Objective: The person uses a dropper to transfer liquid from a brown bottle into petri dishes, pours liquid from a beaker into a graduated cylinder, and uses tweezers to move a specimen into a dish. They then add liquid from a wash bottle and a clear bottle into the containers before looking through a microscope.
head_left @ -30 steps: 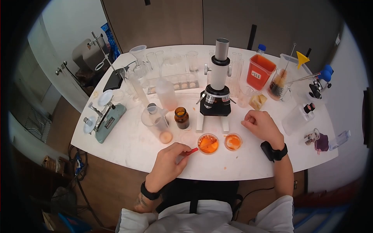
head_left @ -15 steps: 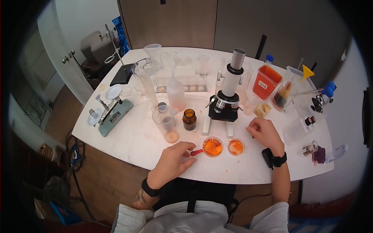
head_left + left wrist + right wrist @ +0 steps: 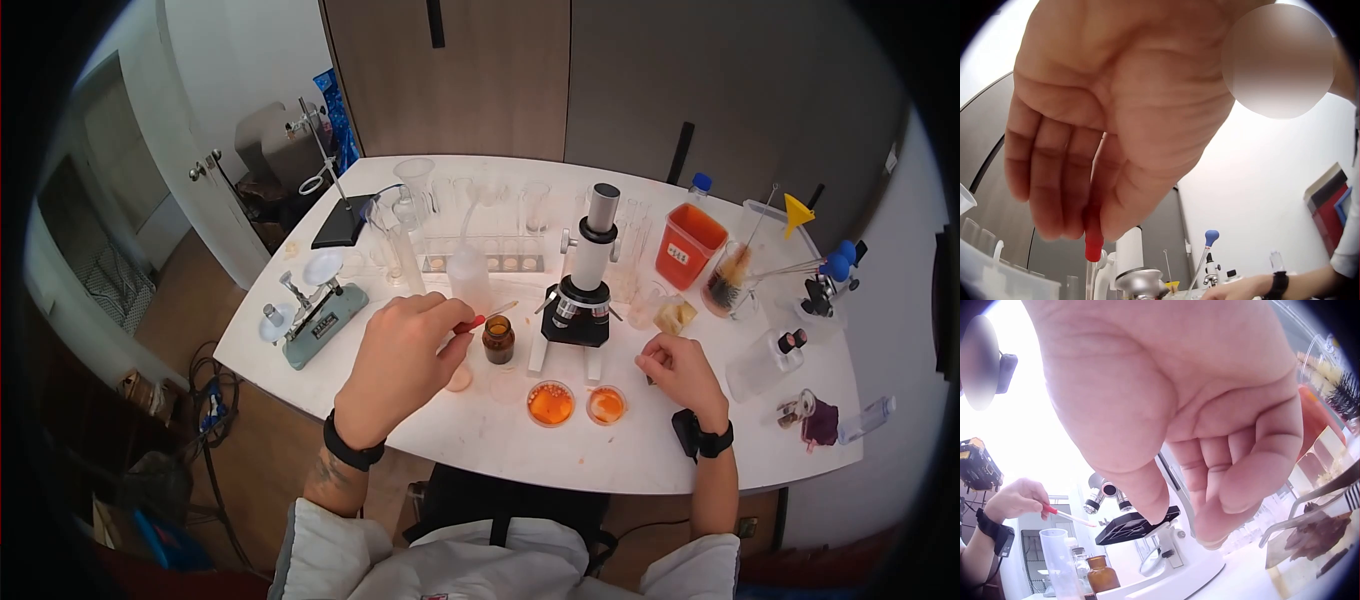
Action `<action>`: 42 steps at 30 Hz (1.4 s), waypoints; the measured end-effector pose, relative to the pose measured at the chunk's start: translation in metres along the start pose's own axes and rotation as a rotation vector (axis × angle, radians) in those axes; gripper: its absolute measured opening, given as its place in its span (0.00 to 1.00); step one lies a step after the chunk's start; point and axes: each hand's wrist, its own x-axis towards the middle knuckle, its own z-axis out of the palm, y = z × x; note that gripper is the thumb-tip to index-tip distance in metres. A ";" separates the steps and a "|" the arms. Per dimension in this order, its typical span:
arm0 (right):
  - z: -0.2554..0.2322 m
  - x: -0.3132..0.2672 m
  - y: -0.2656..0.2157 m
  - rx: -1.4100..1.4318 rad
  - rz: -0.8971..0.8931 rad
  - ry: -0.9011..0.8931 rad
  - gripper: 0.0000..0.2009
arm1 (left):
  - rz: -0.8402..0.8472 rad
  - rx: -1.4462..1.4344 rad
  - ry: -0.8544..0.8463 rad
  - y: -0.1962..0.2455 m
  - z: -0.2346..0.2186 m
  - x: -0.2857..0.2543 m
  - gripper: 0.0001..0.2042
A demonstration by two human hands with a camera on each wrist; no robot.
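Observation:
My left hand pinches the red rubber bulb of a dropper between thumb and fingers. Its glass tube slants up and to the right, close over the mouth of an open brown glass bottle. In the right wrist view the dropper appears above the brown bottle. A petri dish of orange liquid with pale beads lies in front of the microscope, beside a smaller dish with orange contents. My right hand rests by the microscope's right foot, fingers loosely curled and holding nothing visible.
The microscope stands mid-table. A green balance is at the left, and a clear cylinder is mostly hidden behind my left hand. At the right are a red-orange container, a brush jar and clear bottles.
My left hand has lifted the dropper from beside the petri dish and carried it forward over the brown bottle. The head view has shifted. My right hand stays near the microscope.

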 end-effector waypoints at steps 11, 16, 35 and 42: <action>-0.012 -0.003 -0.008 0.084 0.001 -0.009 0.09 | 0.073 0.084 -0.122 -0.021 0.007 0.025 0.05; -0.014 0.000 -0.030 0.010 -0.058 0.011 0.12 | 0.104 0.078 -0.147 -0.028 0.022 0.032 0.05; 0.017 0.040 -0.056 -0.083 0.011 0.193 0.16 | 0.121 0.180 -0.248 -0.044 0.047 0.047 0.04; 0.025 0.048 -0.068 -0.044 0.299 0.089 0.25 | 0.106 0.182 -0.252 -0.045 0.056 0.042 0.06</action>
